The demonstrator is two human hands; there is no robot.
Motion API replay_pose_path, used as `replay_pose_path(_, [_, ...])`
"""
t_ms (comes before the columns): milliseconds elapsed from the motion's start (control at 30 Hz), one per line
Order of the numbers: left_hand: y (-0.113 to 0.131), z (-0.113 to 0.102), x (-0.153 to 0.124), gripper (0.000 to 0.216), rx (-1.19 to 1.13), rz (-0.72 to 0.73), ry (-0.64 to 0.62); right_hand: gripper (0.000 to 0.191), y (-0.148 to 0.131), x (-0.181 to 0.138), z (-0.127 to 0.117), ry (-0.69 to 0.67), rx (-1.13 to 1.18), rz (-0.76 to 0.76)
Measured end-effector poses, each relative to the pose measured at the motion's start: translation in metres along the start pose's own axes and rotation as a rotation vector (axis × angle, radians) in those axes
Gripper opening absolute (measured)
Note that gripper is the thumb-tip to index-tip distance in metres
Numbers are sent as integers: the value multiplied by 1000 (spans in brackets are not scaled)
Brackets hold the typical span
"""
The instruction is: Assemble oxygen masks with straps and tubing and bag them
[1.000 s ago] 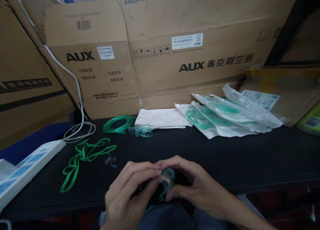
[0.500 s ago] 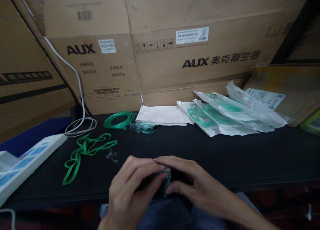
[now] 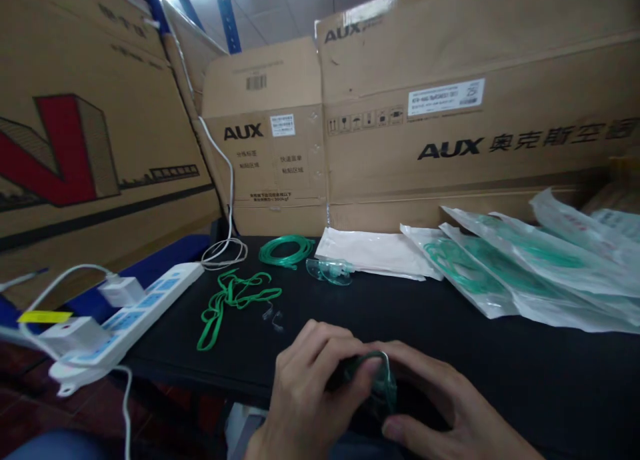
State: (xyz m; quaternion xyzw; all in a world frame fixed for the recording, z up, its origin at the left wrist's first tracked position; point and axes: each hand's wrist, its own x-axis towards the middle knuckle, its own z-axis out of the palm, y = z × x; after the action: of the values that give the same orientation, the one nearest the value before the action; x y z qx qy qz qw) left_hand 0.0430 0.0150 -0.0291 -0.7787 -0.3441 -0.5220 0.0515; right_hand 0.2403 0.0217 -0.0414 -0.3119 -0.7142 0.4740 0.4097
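Pinching the small green mask [image 3: 384, 385] at the near edge of the table [image 3: 450, 327], left hand [image 3: 305, 407] and right hand [image 3: 445, 413] fingers curled tight round it, seemingly pressing it into shape; calls for a steady squeeze.

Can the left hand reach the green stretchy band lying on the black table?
Probably yes. The green band lies just ahead-left of the left hand, only bare table between. But that hand is busy pinching a clear green piece.
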Motion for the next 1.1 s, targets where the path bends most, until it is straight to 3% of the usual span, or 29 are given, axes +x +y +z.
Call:
replay_pose_path(167, [-31, -38, 8, 10, 202, -215, -159, 48, 8, 4, 3, 7, 103, 144])
replay_pose_path(267, [-67, -73, 7, 19, 449, -342, -282, 53, 12, 4, 2, 0, 103, 161])
replay_pose_path(400, [-117, -106, -1, 25, 641, -396, -410, 57, 16, 3, 2, -5, 111, 169])
replay_pose_path(533, [-139, -112, -5, 26, 673, -446, -500, 59, 18, 3, 3, -5, 125, 149])
replay_pose_path(700, [-137, -112, 0, 28, 630, -408, -468, 52, 8, 2, 3, -9, 131, 111])
replay_pose_path(833, [-127, -115, 11, 31, 515, -482, -298, 48, 0, 2, 4, 1, 140, 83])
replay_pose_path(967, [-108, -112, 36, 35, 379, -640, 162, 45, -3, 3, 4, -8, 163, 87])
replay_pose_path(1033, [-96, -106, 52, 31, 218, -587, 356, 43, -3, 4, 4, -10, 183, 94])
replay_pose_path(1100, [-86, -99, 66, 27, 72, -479, 437, 45, -3, 5, 4, -5, 223, 111])
